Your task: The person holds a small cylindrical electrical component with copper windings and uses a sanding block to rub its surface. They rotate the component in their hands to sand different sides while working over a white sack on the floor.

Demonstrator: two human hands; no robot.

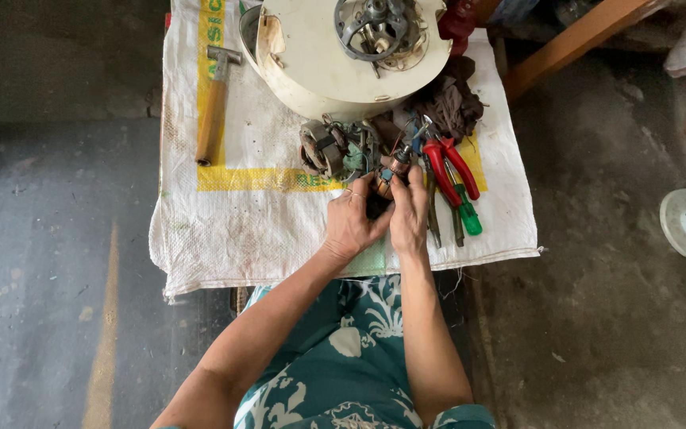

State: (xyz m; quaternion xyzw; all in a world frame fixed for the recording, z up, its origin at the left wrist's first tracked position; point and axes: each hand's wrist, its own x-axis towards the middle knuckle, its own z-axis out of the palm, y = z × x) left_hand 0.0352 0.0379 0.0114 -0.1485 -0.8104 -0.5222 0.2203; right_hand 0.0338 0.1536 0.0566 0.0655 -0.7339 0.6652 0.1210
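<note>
While both sets of fingers [397,184] close around it, a small copper-wound motor part [393,168] sits pinched between the 2 hands, just above the near middle of the counter [224,230]. Left hand [352,222]: curled from the left, thumb and forefinger clenched on the part's lower side. Right hand [410,214]: fingertips pressed on its right side, so both hands are grasping the same piece. Exact contact points hidden by the fingers; cannot tell whether thin wires are held too.

Judgement on handling: the part is small and its windings look delicate, so a steady 2-hand pinch low over the cloth seems right; pressing on the body, not the copper, should spare the wire. Keeping it over the cloth means a dropped piece stays findable.

Just beyond the fingers: a grey stator with windings [329,149], touching or nearly touching the held part. Right of it, red-handled pliers [450,167] and a green-handled screwdriver [466,213], lying within reach. Behind, a dark rag [450,107] and a cream round fan housing [335,59]. Far left, a wooden-handled hammer [214,103], well apart. All rest on a white woven sack [232,238] spread over the counter.
</note>
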